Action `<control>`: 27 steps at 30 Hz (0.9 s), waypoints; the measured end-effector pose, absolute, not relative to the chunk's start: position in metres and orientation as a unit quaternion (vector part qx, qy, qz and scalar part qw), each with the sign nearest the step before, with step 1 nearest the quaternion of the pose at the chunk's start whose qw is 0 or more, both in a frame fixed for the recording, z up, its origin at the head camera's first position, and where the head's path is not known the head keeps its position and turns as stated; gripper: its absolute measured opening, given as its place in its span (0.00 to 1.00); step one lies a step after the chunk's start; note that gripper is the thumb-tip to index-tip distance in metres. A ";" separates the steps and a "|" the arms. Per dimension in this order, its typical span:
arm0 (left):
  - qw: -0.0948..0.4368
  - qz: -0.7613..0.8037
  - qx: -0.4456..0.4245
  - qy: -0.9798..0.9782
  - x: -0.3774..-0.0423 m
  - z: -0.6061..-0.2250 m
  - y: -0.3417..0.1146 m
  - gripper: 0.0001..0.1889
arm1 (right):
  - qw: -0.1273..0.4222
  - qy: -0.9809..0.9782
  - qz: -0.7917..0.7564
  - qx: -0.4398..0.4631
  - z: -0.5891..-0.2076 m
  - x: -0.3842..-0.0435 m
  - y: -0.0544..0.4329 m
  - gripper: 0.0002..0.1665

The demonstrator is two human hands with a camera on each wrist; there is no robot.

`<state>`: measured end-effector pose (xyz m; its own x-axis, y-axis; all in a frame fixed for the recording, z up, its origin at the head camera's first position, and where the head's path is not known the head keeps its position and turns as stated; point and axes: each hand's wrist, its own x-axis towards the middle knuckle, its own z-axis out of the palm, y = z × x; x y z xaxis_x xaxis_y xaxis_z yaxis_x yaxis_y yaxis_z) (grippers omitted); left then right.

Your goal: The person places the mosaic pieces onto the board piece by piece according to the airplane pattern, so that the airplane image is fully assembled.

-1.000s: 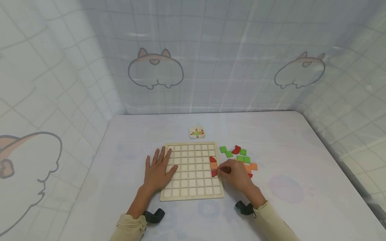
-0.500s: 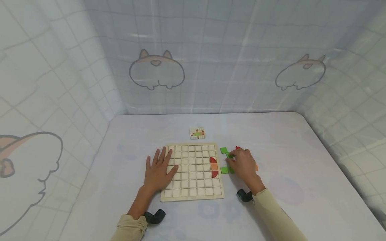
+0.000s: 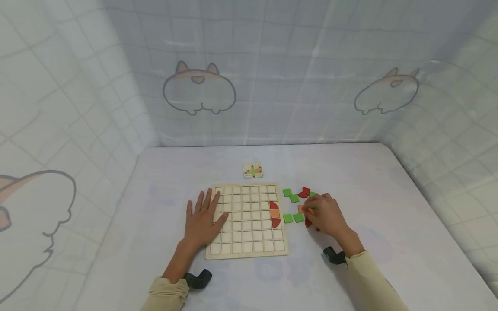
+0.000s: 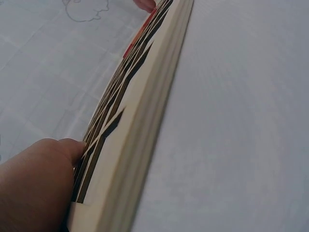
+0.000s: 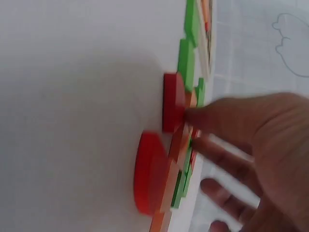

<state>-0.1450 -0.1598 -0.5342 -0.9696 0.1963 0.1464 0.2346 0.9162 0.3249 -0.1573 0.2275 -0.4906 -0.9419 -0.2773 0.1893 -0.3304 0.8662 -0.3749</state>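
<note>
My left hand point(image 3: 201, 226) lies flat with spread fingers on the left side of a wooden grid board point(image 3: 246, 257). On the board's right side sit a red quarter-round piece point(image 3: 273, 205), an orange square tile point(image 3: 275, 214) and another red quarter-round piece point(image 3: 276, 223), in a column. My right hand point(image 3: 328, 216) is over the loose tiles right of the board. In the right wrist view its thumb point(image 5: 212, 116) and forefinger are apart, tips right at an orange tile point(image 5: 179, 145) behind a red piece point(image 5: 172, 101). The hand hides part of the pile.
Two green tiles point(image 3: 288, 218) lie beside the board's right edge, and several green and red pieces point(image 3: 304, 192) lie higher up. A small pattern card point(image 3: 253, 170) rests beyond the board. Patterned cloth walls point(image 3: 272, 86) surround the table.
My right hand has left the lower red piece at the board's edge and moved right over the pile. Two green tiles by the board now show fully. The left hand stays put.
</note>
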 end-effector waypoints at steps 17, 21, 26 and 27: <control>0.060 -0.167 -0.107 -0.978 -0.144 -0.537 -0.158 0.40 | 0.111 -0.924 0.225 0.289 -0.491 -0.170 0.202 0.06; 0.062 -0.166 -0.107 -0.978 -0.144 -0.537 -0.159 0.40 | 0.099 -0.896 0.269 0.340 -0.493 -0.170 0.179 0.07; 0.066 -0.170 -0.111 -0.977 -0.145 -0.537 -0.159 0.40 | 0.079 -0.891 0.270 0.358 -0.492 -0.170 0.152 0.08; 0.066 -0.172 -0.111 -0.977 -0.144 -0.537 -0.159 0.40 | 0.072 -0.892 0.267 0.357 -0.492 -0.170 0.148 0.08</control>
